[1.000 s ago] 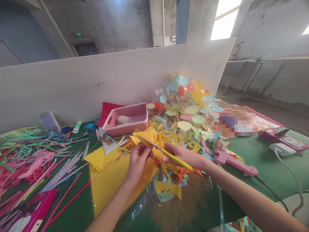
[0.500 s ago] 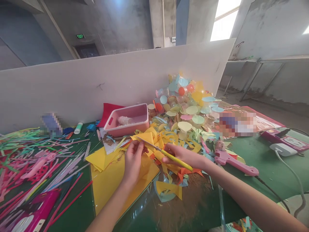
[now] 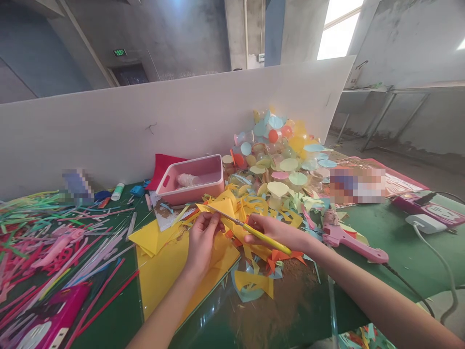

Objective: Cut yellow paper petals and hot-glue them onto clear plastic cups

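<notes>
The left hand was closed in a pinch on a piece of yellow paper, with the thumb on top of the paper. The right hand was curled around the yellow handle of a pair of scissors, and the long blade pointed left, to the yellow paper. The two hands were near each other but not touching, and the scissors were just in front of the pink plastic box, which was the nearest container. Under the left hand, in front of the box, lay bigger yellow paper sheets. Many cut paper scraps in yellow, orange and light blue were spread to the right of these sheets. Behind and to the right of the box rose a heap of pastel paper circles, mixed with small balls. Further right of the box lay a pink glue gun on the green bench, with its cord. Left of the box lay many pink and green strips. A red paper touched the back of the box.
</notes>
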`<state>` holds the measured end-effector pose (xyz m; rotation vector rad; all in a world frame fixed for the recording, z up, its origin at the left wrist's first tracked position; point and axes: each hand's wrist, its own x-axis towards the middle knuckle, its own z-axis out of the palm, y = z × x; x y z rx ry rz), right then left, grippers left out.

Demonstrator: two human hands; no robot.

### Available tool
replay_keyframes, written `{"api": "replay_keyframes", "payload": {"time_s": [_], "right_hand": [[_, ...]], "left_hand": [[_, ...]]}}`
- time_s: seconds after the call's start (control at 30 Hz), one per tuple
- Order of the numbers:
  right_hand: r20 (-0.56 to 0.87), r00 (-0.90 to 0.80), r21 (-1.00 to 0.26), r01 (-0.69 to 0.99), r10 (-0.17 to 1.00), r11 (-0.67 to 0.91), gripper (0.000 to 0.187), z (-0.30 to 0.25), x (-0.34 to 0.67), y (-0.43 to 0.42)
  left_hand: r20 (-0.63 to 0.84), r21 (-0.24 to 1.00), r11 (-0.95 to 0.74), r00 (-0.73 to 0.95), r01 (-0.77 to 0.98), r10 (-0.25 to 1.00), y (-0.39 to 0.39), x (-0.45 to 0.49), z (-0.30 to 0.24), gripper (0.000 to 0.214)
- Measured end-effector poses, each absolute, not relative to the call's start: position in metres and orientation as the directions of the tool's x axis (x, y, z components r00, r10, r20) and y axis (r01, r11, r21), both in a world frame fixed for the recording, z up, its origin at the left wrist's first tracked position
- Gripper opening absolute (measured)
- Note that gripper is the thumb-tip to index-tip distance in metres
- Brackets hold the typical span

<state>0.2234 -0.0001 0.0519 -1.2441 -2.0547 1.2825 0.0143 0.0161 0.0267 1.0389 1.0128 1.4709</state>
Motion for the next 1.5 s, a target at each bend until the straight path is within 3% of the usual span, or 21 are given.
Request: {"api": "replay_keyframes", "payload": {"time_s": [0.23, 0.5, 0.7, 1.03, 1.5], "right_hand": [[-0.073, -0.576, -0.884, 0.416, 0.814, 0.215, 0.057, 0.051, 0.225, 0.000], [-0.109, -0.534, -0.882, 0.441, 0.838, 0.166, 0.060, 0.051, 0.225, 0.001], [-0.114, -0.535, -0.862, 0.472, 0.837, 0.184, 0.062, 0.054, 0.227, 0.001], [-0.093, -0.526, -0.859, 0.472, 0.845, 0.199, 0.060, 0.051, 0.227, 0.001], [-0.061, -0.446, -0.823, 0.529, 0.893, 0.208, 0.052, 0.055, 0.228, 0.000]], "left_hand": [[0.087, 0.958, -0.101, -0.062, -0.268, 0.994, 0.014, 0.020, 0.025, 0.032], [0.176, 0.959, -0.217, -0.221, -0.181, 0.959, 0.018, 0.013, 0.023, 0.029], [0.180, 0.966, -0.216, -0.228, -0.143, 0.957, 0.018, 0.010, 0.024, 0.024], [-0.001, 0.907, -0.078, -0.188, -0.413, 0.982, 0.016, 0.021, 0.026, 0.015], [-0.027, 0.916, -0.064, -0.220, -0.396, 0.975, 0.018, 0.017, 0.024, 0.010]]}}
